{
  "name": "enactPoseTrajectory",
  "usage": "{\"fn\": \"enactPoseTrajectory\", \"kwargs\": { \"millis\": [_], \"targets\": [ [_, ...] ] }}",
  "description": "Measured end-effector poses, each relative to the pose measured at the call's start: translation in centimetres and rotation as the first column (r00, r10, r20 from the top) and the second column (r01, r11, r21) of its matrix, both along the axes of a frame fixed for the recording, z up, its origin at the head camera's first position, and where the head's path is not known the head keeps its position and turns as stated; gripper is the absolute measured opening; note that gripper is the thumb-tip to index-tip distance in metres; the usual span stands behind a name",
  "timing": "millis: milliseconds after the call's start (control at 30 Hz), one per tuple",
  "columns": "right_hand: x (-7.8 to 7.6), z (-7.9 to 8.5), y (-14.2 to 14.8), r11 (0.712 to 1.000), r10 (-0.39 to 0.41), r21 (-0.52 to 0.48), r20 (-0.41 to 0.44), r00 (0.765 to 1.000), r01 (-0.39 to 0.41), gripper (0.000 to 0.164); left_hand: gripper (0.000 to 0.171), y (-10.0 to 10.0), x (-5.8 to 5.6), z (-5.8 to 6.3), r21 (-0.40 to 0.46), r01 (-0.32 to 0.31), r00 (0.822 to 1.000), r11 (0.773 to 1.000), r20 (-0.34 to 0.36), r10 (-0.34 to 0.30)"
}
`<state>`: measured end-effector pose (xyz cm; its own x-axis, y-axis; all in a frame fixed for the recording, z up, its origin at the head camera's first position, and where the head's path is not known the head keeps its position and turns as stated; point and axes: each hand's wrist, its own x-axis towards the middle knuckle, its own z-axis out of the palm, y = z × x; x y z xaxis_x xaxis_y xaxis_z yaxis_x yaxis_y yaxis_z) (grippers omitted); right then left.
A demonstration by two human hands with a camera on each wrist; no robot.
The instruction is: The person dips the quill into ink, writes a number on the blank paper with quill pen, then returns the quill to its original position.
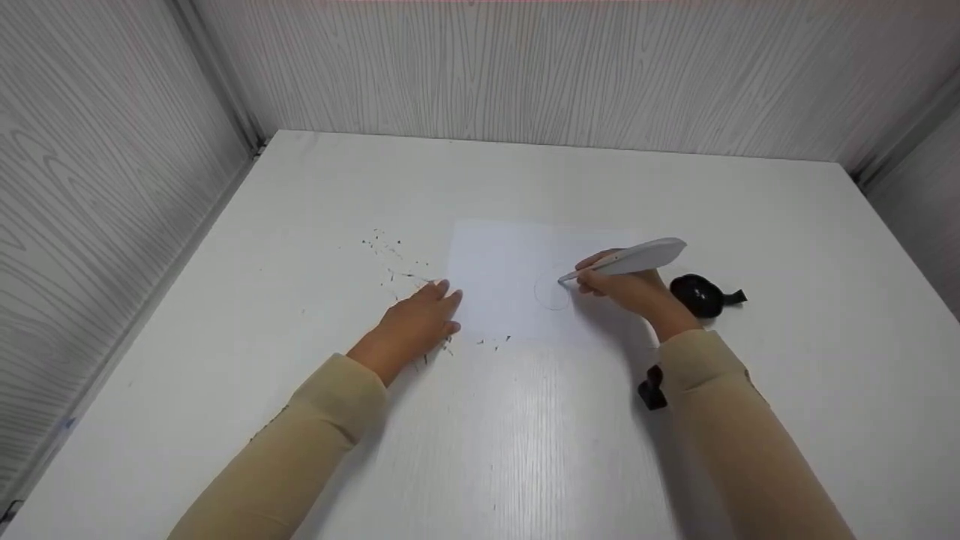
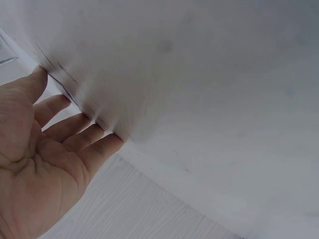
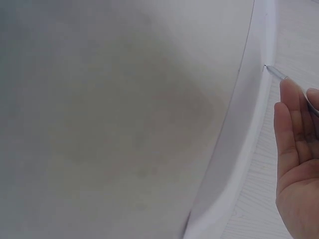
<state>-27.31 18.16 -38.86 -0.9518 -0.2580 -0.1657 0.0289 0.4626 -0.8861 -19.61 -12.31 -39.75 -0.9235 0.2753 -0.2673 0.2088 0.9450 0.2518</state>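
A white feather pen [image 1: 643, 257] is grasped by the right grip [image 1: 616, 291], its tip directed at a faint curved line [image 1: 535, 294] on paper [image 1: 495, 277]. Contents of the rounded black object [image 1: 697, 295] nearby cannot be told. The left grip [image 1: 417, 321] is released, fingers extended at the paper's left edge.

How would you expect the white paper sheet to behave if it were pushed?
The paper sheet looks thin and flat, so it is probably light and floppy. It may slide on the glossy table, though the left hand at its edge might steady it.
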Motion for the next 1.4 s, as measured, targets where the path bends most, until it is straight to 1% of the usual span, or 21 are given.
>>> {"fn": "enactPoseTrajectory", "kwargs": {
  "millis": [167,400,667,833,1000,1233,1400],
  "targets": [
    [0.0,-0.1,-0.2,1.000,-0.009,-0.023,0.008,1.000,0.009,0.026,0.059,0.1,0.0,0.0,0.000,-0.004,1.000,1.000,-0.004,0.004],
    [0.1,-0.2,-0.7,0.999,0.002,-0.047,0.010,1.000,-0.002,0.026,0.059,0.2,0.0,-0.2,0.006,-0.017,1.000,1.000,-0.009,0.017],
    [0.4,-0.2,-1.5,0.996,0.022,-0.083,0.010,1.000,-0.022,0.026,0.058,0.0,-0.4,-0.4,-0.010,0.006,1.000,1.000,0.000,-0.006],
    [0.6,-0.1,-1.9,0.998,0.036,-0.051,0.006,0.999,-0.035,0.025,0.058,0.0,-0.4,-0.4,-0.018,0.015,1.000,1.000,-0.007,-0.015],
    [0.6,-0.1,-2.0,0.996,0.057,-0.066,0.024,0.998,-0.055,0.023,0.058,0.0,-0.3,-0.2,-0.010,0.012,1.000,1.000,-0.008,-0.012],
    [0.7,-0.1,-2.0,0.993,0.099,-0.064,0.013,0.995,-0.098,0.024,0.058,0.0,-0.2,-0.1,-0.001,0.004,1.000,1.000,0.000,-0.004],
    [0.8,-0.1,-2.0,0.993,0.104,-0.055,0.006,0.995,-0.104,0.023,0.058,0.0,-0.1,-0.1,0.005,-0.002,1.000,1.000,0.006,0.002]
  ]
}}
